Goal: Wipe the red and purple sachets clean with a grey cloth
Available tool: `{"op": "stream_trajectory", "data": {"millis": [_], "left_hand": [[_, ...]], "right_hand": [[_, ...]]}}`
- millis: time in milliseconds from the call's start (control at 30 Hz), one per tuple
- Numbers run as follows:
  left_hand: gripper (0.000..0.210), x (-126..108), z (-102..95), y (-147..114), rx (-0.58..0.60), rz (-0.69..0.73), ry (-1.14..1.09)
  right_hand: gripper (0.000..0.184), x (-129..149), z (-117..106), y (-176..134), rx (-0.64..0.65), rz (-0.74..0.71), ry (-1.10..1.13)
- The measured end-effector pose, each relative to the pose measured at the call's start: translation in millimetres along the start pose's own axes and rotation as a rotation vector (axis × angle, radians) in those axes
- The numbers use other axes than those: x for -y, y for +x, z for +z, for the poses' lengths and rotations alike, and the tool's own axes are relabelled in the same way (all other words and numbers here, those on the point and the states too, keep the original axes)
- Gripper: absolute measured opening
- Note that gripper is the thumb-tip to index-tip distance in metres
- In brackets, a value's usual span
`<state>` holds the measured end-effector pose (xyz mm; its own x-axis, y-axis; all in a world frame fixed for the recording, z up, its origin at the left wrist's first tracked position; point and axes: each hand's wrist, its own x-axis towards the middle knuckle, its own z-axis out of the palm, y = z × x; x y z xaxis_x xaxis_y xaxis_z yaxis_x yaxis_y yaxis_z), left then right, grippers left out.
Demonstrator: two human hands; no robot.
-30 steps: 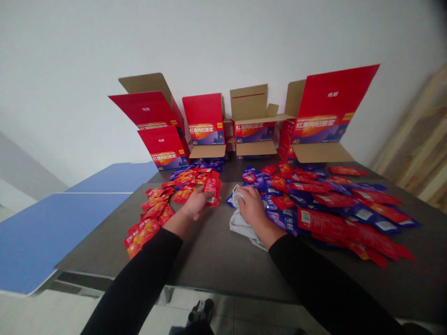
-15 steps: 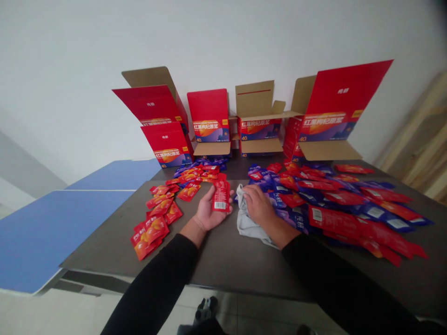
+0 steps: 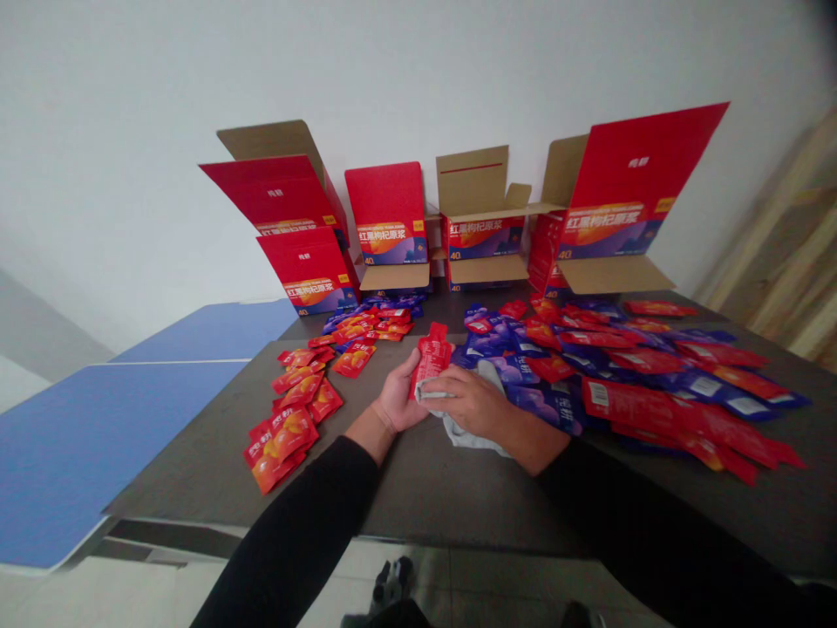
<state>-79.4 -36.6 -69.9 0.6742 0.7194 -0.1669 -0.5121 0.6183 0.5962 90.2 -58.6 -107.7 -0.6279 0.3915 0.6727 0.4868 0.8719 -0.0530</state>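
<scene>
A red drink pouch (image 3: 432, 358) lies in my left hand (image 3: 400, 394), which is closed around its edge. My right hand (image 3: 480, 403) grips a light grey cloth (image 3: 474, 436) and presses part of it against the lower end of the pouch, covering it. The rest of the cloth trails down onto the dark table. Left of my hands, red pouches (image 3: 294, 427) lie in an overlapping row, with blue ones farther back. On the right spreads a larger heap of mixed pouches, red (image 3: 644, 410) and blue (image 3: 540, 401).
Several red cartons with raised flaps stand along the table's back, among them the left carton (image 3: 310, 270) and the right carton (image 3: 608, 231). A white wall rises behind them. To the left is a blue table-tennis table (image 3: 131, 427). Wooden pieces (image 3: 778, 253) lean at the far right.
My right hand has brought the cloth left onto the pouch. The pouch in my left hand has shifted slightly right and tilted, and its barcode end is now covered.
</scene>
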Motion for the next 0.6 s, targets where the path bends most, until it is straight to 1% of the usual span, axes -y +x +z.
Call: {"op": "stream_trajectory", "data": {"millis": [100, 233, 400, 467, 600], "left_hand": [[0.037, 3, -2.5, 1, 0.025, -0.047, -0.099], [0.031, 7, -2.3, 1, 0.001, -0.080, -0.136], [0.027, 7, -3.2, 1, -0.001, -0.097, -0.069], [0.026, 6, -4.7, 1, -0.008, -0.104, -0.009], [0.020, 6, -8.2, 1, -0.035, -0.073, 0.085]], "right_hand": [[0.027, -6, 0, -1, -0.114, -0.024, -0.021], [0.030, -11, -5, -2, -0.214, 0.044, -0.068], [0.031, -17, -6, -5, -0.275, 0.155, -0.063], [0.031, -19, -5, -6, -0.283, 0.193, -0.058], [0.033, -19, -6, -5, -0.290, 0.269, -0.074]]}}
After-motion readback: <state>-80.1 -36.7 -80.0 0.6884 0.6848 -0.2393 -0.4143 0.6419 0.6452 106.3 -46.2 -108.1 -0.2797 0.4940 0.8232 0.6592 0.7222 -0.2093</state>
